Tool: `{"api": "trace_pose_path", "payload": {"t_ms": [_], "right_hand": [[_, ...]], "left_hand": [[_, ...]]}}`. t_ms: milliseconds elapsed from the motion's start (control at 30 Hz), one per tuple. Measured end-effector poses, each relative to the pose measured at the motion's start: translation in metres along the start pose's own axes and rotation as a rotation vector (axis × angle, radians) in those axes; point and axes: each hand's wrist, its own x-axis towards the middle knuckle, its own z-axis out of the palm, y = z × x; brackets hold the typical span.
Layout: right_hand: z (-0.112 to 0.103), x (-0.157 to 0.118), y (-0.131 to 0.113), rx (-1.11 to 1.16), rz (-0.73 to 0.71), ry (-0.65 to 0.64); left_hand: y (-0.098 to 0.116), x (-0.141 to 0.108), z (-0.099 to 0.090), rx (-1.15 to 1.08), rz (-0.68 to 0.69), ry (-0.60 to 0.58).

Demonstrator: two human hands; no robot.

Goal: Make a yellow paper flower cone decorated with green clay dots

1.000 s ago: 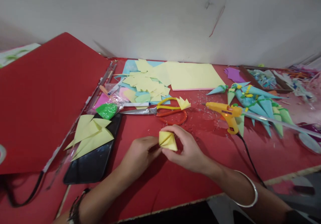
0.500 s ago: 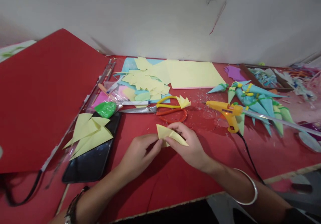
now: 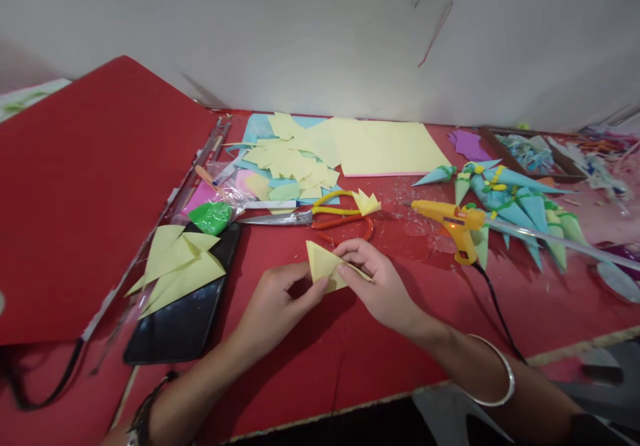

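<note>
A folded piece of yellow paper (image 3: pixel 323 261) is held between both hands above the red tabletop. My left hand (image 3: pixel 280 299) pinches its lower left side, thumb on the near face. On the right side, my right hand (image 3: pixel 375 287) grips the same paper between thumb and fingers. Just beyond the hands lie scissors (image 3: pixel 303 218) with one yellow and one red handle. A small pointed yellow paper piece (image 3: pixel 367 203) rests against the handles. Left of the hands, several yellow paper pieces (image 3: pixel 183 266) lie on a black phone (image 3: pixel 175 329).
A yellow glue gun (image 3: pixel 450 219) with a clear stick and black cord lies at right, beside several blue and green paper cones (image 3: pixel 515 199). Yellow sheets (image 3: pixel 393 146) and paper scraps (image 3: pixel 295 163) are at the back. A large red board (image 3: pixel 95 199) stands at left.
The paper now shows a flatter, narrower triangular face; its raised right flap has been pressed down under my right thumb. Both hands stay in nearly the same place.
</note>
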Motion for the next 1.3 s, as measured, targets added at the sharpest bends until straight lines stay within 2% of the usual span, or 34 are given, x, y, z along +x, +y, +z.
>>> {"api": "trace_pose_path", "payload": {"t_ms": [167, 433, 567, 667, 767, 867, 1100, 1300], "right_hand": [[0.001, -0.001, 0.001, -0.018, 0.013, 0.016], [-0.003, 0.005, 0.006, -0.021, 0.011, -0.044], [-0.005, 0.004, 0.006, -0.052, -0.003, -0.050], [-0.011, 0.004, 0.003, -0.142, -0.181, -0.046], [-0.019, 0.005, 0.000, -0.323, -0.453, -0.181], [-0.022, 0.006, -0.001, -0.427, -0.558, -0.255], [-0.021, 0.005, 0.001, -0.384, -0.583, -0.213], [-0.018, 0.005, 0.002, -0.343, -0.442, -0.168]], "left_hand": [[-0.002, -0.001, 0.001, 0.011, -0.020, 0.045], [-0.001, 0.000, -0.001, 0.126, 0.001, 0.022], [0.000, 0.000, -0.004, 0.048, -0.047, -0.019], [-0.001, 0.002, -0.008, -0.155, -0.107, -0.110], [-0.001, 0.003, -0.013, -0.314, -0.148, -0.175], [-0.001, 0.002, -0.015, -0.383, -0.166, -0.215], [-0.004, 0.001, -0.012, -0.467, -0.191, -0.316], [-0.004, 0.000, -0.009, -0.419, -0.118, -0.343]]}}
